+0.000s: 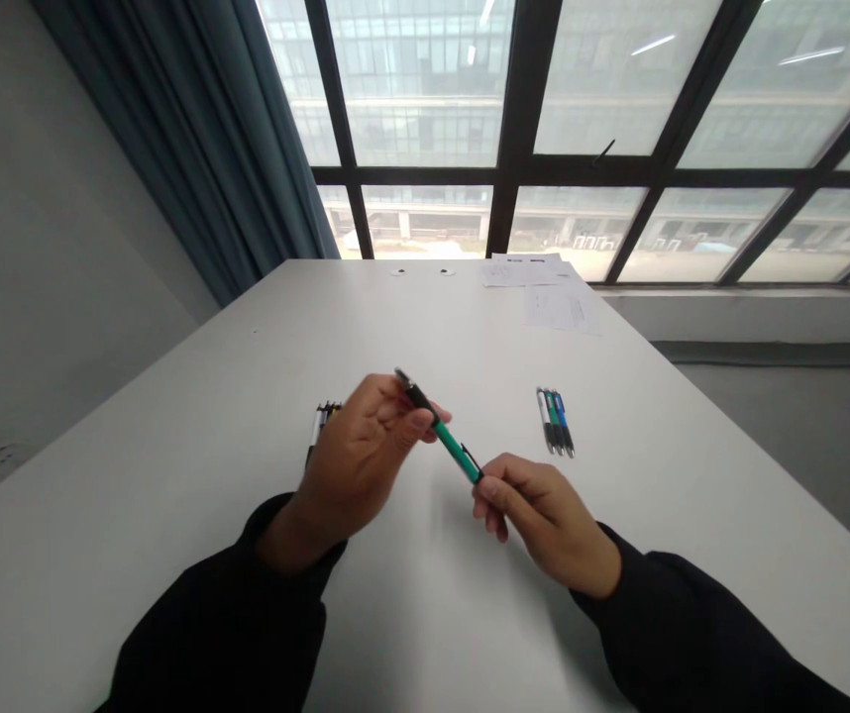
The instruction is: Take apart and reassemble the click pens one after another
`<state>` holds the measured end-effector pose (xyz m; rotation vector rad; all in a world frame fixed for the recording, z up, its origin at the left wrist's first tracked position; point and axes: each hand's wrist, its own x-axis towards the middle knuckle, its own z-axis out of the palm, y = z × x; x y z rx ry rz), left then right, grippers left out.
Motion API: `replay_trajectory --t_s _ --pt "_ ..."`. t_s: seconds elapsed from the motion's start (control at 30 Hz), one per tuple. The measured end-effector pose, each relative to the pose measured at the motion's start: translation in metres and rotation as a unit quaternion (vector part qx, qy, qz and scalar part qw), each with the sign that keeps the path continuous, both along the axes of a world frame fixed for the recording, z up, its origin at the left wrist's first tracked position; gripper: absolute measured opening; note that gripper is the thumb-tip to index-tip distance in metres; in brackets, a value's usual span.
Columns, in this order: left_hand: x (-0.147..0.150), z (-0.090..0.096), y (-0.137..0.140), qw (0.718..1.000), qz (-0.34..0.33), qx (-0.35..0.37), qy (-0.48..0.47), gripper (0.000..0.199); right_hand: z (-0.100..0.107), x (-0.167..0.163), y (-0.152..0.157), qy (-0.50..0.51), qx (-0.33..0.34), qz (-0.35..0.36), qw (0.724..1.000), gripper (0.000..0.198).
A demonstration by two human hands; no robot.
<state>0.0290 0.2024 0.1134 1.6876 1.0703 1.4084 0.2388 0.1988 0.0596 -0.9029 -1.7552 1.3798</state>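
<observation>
A green ballpoint pen (455,448) with a black grip and a black clip is held at a slant above the table. My left hand (362,451) pinches it by the black grip, near the silver tip at the upper left. At the other end, my right hand (536,505) closes its thumb and fingers around the pen's lower right end, hiding that end. Several pens (316,426) lie on the table behind my left hand, which covers part of them. To the right, a few pens (556,421) in white, green and blue lie side by side.
The white table (194,436) stretches away toward the window. Papers (525,272) lie at its far right end, with two small round fittings (447,271) near the far edge. A blue curtain (194,129) hangs at the left, beside a grey wall (24,198).
</observation>
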Motion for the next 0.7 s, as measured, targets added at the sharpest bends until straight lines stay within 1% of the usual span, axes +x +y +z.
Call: replay_trajectory --t_s 0.07,0.13,0.2,0.23,0.27,0.33,0.37,0.4,0.43,0.5,0.6,0.7 --pt "0.005 -0.008 0.0 0.996 -0.077 -0.031 0.028 0.021 -0.01 -0.007 -0.002 -0.021 0.007 0.033 0.999 0.036" --pt "0.01 -0.017 0.002 0.989 -0.118 -0.033 0.079 0.022 -0.02 -0.009 0.0 -0.025 0.011 0.052 0.998 0.037" --pt "0.012 -0.026 0.006 0.98 -0.103 -0.001 0.172 0.02 -0.032 -0.007 0.006 -0.012 0.013 0.035 0.999 0.038" --pt "0.012 -0.031 0.009 0.969 -0.081 0.024 0.233 0.019 -0.037 -0.005 0.01 -0.002 0.015 0.012 1.0 0.041" --pt "0.012 -0.036 0.012 0.95 -0.056 0.051 0.302 0.017 -0.042 -0.003 0.015 0.01 0.015 -0.018 1.0 0.043" --pt "0.011 -0.045 0.02 0.892 -0.032 0.096 0.441 0.015 -0.048 0.002 0.023 0.03 0.011 -0.066 0.997 0.046" --pt "0.01 -0.05 0.023 0.863 -0.026 0.108 0.492 0.016 -0.05 0.004 0.026 0.036 0.006 -0.086 0.996 0.046" --pt "0.009 -0.053 0.026 0.841 -0.024 0.118 0.528 0.015 -0.051 0.006 0.029 0.036 -0.001 -0.102 0.994 0.045" --pt "0.009 -0.056 0.027 0.825 -0.023 0.128 0.55 0.014 -0.052 0.007 0.031 0.033 -0.009 -0.113 0.993 0.044" --pt "0.01 -0.06 0.029 0.811 -0.022 0.147 0.566 0.011 -0.053 0.007 0.034 0.02 -0.027 -0.12 0.992 0.043" --pt "0.015 -0.07 0.027 0.806 -0.004 0.167 0.568 0.014 -0.06 0.006 0.037 -0.001 -0.054 -0.104 0.993 0.046" --pt "0.023 -0.089 0.026 0.808 0.028 0.178 0.561 0.016 -0.071 0.008 0.04 -0.024 -0.06 -0.113 0.992 0.047"
